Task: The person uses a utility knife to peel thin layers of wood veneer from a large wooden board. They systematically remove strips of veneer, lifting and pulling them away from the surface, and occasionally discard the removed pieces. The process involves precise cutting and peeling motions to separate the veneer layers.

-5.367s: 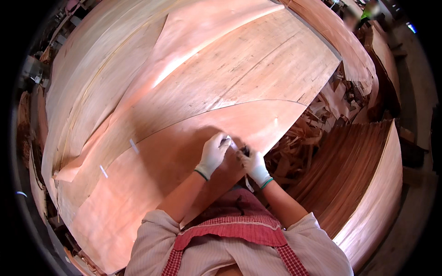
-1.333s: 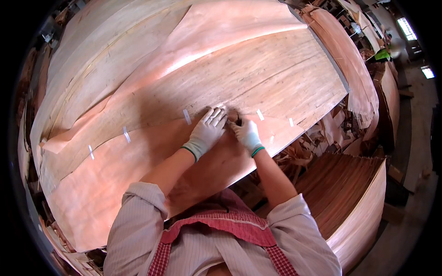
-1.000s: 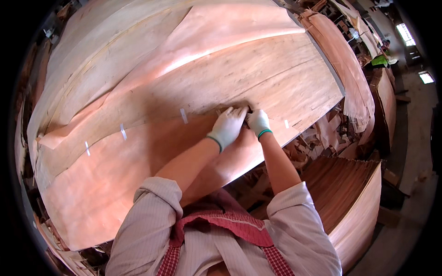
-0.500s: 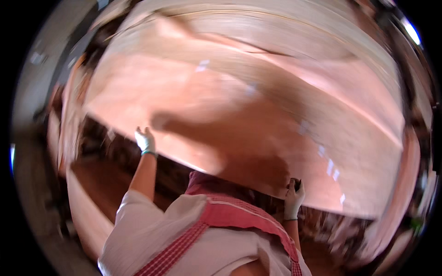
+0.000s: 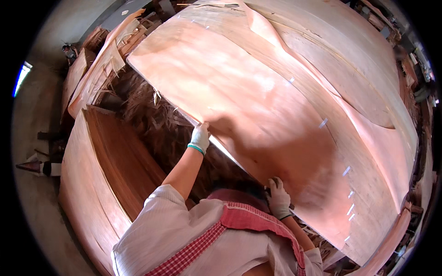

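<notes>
A large pinkish wood veneer sheet [image 5: 221, 78] lies in front of me over a broad stack, with short whitish tape strips along its far and right edges. My left hand [image 5: 200, 136], in a white glove with a teal cuff, is closed on the sheet's near edge. At the same edge further right, my right hand [image 5: 279, 198], in a white glove with a dark cuff, has curled fingers. Something dark shows beside its fingertips and under the palm, too hidden to name. A shadow falls across the sheet between and beyond my hands.
A wavy-edged veneer strip [image 5: 317, 78] lies on the paler sheets beyond. To my left stands a stack of brown sheets [image 5: 122, 158] with a pale outer face. Veneer scraps [image 5: 152, 110] fill the gap beside it, and broken pieces [image 5: 113, 60] lean at the far left.
My view has turned, so the sheet now slants more steeply down to the right. My left hand appears closer to my right hand, at the sheet's near edge. The picture is sharper.
</notes>
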### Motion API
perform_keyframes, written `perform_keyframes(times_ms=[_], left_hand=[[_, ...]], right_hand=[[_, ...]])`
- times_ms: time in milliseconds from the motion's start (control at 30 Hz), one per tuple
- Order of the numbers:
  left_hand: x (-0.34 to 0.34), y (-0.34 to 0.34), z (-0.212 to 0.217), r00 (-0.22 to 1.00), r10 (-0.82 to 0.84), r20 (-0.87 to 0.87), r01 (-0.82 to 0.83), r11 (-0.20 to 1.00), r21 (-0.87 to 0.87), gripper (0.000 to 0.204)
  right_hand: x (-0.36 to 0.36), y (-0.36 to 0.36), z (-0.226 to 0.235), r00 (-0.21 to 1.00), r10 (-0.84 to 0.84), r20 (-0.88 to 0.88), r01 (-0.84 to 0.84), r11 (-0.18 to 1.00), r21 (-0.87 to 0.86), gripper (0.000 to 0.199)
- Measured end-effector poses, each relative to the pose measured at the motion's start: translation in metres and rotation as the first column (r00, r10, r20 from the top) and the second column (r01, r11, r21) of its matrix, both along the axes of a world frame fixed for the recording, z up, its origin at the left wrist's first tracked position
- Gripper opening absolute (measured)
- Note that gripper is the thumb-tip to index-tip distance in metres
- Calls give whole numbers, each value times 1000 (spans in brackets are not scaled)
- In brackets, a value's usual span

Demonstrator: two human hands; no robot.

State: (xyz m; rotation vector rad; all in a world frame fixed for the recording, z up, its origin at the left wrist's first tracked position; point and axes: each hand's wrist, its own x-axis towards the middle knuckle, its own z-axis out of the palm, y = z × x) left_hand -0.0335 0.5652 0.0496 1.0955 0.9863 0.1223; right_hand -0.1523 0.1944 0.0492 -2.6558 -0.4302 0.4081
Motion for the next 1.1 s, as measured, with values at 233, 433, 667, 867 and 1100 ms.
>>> perform_keyframes(times_ms=[233,433,667,867,1100], left_hand=[[-17,46,-40,994,-69,84,71,997,-19,21],[-28,57,-46,973,-221,64,203,955,218,34],[-28,70,-59,985,-79,152,125,939,-320,30],[-18,34,-39,962,-272,-36,233,739,632,38],[15,-14,-12,545,-666,-510,-224,-701,677,28]], right_hand=[[4,2,12,998,-33,49,37,996,-84,26],[16,-3,29,991,-116,65,123,986,-114,18],[37,6,69,951,-234,204,256,962,-90,18],[58,10,126,772,-307,557,351,936,30,11],[88,-7,178,614,-280,738,409,913,6,11]])
